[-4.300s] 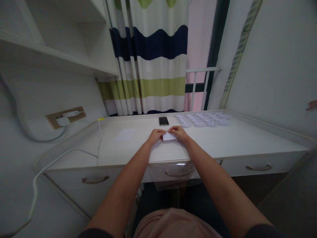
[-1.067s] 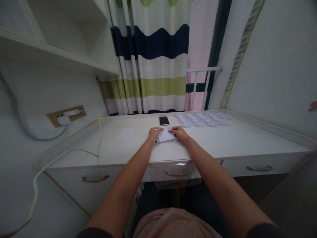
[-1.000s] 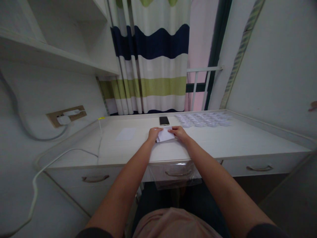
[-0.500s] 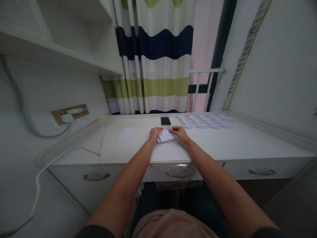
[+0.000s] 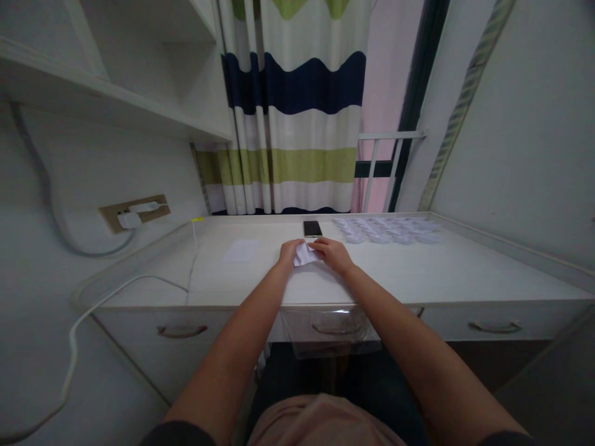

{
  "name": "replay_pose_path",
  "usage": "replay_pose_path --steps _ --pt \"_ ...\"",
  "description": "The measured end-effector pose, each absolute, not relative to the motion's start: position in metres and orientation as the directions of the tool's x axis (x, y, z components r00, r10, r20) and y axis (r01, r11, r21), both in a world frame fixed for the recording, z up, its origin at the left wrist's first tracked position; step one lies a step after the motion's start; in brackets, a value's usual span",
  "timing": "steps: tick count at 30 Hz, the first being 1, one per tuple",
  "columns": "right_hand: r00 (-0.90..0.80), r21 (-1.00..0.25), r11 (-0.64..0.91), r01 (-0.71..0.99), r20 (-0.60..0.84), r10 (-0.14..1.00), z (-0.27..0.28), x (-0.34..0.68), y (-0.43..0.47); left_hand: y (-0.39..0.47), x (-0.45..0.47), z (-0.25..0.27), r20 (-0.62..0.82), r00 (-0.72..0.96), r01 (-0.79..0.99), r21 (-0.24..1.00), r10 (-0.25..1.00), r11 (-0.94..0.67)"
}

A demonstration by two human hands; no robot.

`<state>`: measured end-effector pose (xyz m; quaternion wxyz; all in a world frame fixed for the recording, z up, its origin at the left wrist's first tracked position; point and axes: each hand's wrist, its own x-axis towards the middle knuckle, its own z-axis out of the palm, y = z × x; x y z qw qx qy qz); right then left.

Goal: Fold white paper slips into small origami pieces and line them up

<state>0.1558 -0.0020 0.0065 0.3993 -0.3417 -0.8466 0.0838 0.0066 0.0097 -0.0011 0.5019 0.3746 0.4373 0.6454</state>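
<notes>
A small sheet of white paper [image 5: 304, 255], partly folded, is held between my two hands just above the desk. My left hand [image 5: 289, 251] grips its left side, fingers closed. On the right side, my right hand [image 5: 333, 253] pinches the paper near its upper edge, and its fingers cover part of the sheet. Directly behind the hands lies a dark phone [image 5: 312, 228]. Another flat white sheet [image 5: 242, 250] rests on the desk to the left. Rows of folded white paper pieces [image 5: 388, 228] are spread out at the back right.
The white desk [image 5: 455, 266] has drawers along its front, with clear plastic [image 5: 330, 347] hanging over the middle one. A white cable [image 5: 134, 280] runs across the desk's left end. A wall socket with plugs [image 5: 134, 214] is at left; a striped curtain [image 5: 311, 130] hangs behind.
The paper has been folded or bent further, so less of it shows. My right hand has moved slightly left, closer to my left hand. The view has shifted slightly.
</notes>
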Motion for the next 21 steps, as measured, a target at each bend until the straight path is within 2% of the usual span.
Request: replay_pose_path --steps 8,13,17,21 --pt "-0.525 -0.326 0.757 0.566 0.566 0.636 0.009 0.154 -0.004 0.012 0.005 -0.003 0.042 -0.234 -0.321 0.940 0.971 -0.118" --pt "-0.533 -0.305 0.785 0.540 0.598 0.599 0.009 0.153 -0.009 0.012 0.004 -0.004 0.090 -0.261 -0.266 0.950 0.961 -0.162" --pt "-0.432 -0.493 0.756 0.431 0.622 0.653 0.002 0.152 0.000 0.011 0.005 -0.003 0.170 -0.310 -0.167 0.959 0.935 -0.230" --pt "-0.322 -0.724 0.655 0.216 0.581 0.747 -0.011 0.153 0.020 0.008 0.008 -0.001 0.242 -0.301 -0.081 0.957 0.923 -0.277"
